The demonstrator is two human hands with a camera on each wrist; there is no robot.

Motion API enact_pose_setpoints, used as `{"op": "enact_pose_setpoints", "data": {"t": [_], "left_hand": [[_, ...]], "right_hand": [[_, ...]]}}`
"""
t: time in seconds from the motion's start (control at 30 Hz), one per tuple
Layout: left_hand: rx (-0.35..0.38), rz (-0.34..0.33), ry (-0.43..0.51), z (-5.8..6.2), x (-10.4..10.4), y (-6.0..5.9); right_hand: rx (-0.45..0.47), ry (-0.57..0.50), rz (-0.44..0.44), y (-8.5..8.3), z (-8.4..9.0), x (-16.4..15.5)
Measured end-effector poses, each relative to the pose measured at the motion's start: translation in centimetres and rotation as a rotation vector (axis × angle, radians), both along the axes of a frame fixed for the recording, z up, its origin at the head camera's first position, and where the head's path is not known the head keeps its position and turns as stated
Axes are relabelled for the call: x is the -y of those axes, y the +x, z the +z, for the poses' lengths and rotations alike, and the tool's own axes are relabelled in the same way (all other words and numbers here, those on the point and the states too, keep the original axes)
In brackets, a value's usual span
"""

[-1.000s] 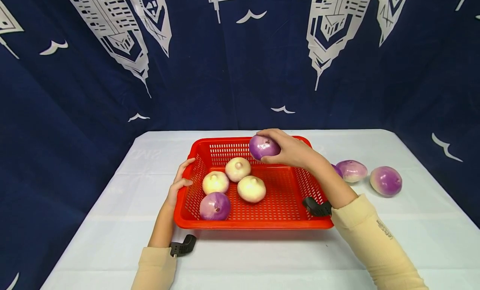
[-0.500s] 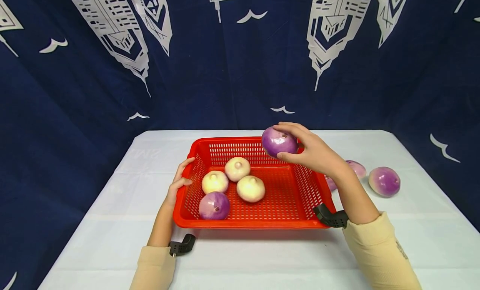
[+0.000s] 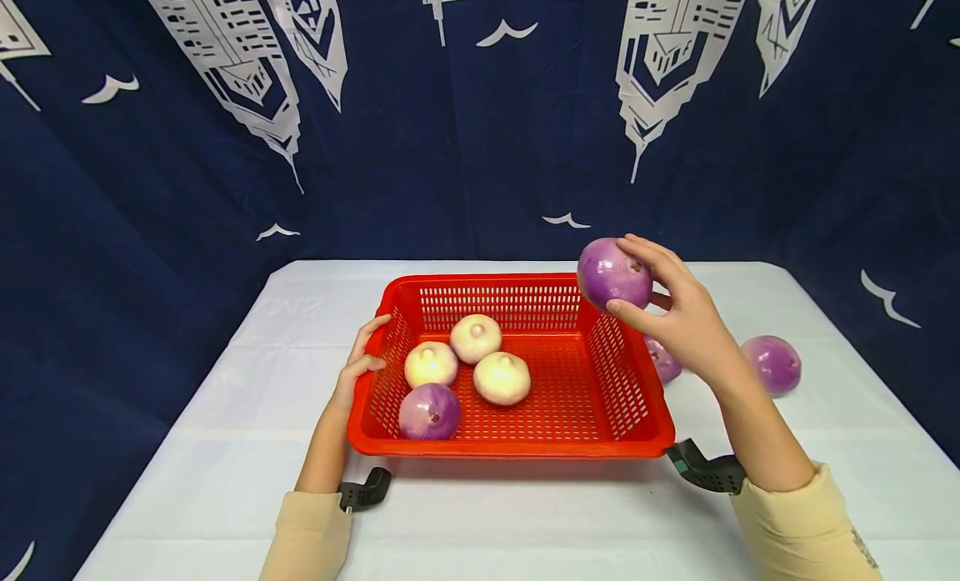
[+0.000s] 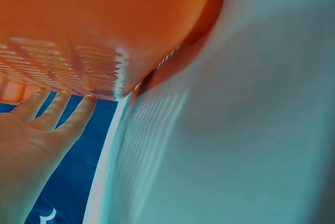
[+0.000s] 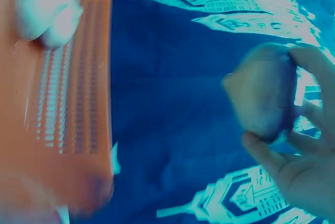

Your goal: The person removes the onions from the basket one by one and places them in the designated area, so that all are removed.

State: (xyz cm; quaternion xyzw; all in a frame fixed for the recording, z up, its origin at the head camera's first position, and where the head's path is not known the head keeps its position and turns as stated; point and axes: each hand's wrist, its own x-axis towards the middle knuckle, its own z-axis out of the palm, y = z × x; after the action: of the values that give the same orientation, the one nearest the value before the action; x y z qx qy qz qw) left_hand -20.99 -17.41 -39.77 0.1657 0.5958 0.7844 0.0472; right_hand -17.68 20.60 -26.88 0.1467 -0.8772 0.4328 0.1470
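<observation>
Onions: seven [image 3: 502,378]; basket: one [image 3: 626,398]; hands: two [image 3: 686,323].

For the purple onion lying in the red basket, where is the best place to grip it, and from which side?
Probably from above: the purple onion lies near the red basket's front left corner, walls close by. Spread fingers round its widest part, since it is round and smooth.

Basket [image 3: 517,443] right half bare w/ room to reach in; four onions [image 3: 476,338] crowd left.

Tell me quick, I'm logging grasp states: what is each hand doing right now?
Left hand: open, fingers resting on the red basket at its left rim.
Right hand: holding a purple onion above the basket's right rim.
</observation>
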Motion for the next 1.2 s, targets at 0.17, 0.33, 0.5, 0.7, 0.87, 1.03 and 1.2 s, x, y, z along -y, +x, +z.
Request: {"op": "enact_pose_setpoints", "data": {"t": [0.17,0.33,0.5,0.7,0.87,1.03,1.2], "left_hand": [[0.009,0.000,0.007,0.3,-0.1,0.0],[0.012,0.004,-0.001,0.3,0.0,-0.1],[0.012,0.003,0.001,0.4,0.0,-0.1],[0.011,0.000,0.013,0.4,0.0,-0.1],[0.007,0.000,0.011,0.3,-0.1,-0.2],[-0.001,0.005,0.009,0.2,-0.1,-0.2],[0.010,0.007,0.006,0.2,0.0,0.0]], "right_hand": [[-0.030,-0.007,-0.116,0.4,-0.7,-1.2],[-0.012,-0.020,-0.173,1.0,-2.1,-2.0],[-0.034,-0.026,-0.204,1.8,-3.5,-2.9],[-0.039,-0.009,-0.252,3.3,-5.5,-4.0],[0.007,0.034,-0.315,4.5,-7.2,-5.2],[0.042,0.066,-0.333,5.1,-8.7,-6.2],[0.099,0.089,-0.312,5.2,-10.3,-6.9]]}}
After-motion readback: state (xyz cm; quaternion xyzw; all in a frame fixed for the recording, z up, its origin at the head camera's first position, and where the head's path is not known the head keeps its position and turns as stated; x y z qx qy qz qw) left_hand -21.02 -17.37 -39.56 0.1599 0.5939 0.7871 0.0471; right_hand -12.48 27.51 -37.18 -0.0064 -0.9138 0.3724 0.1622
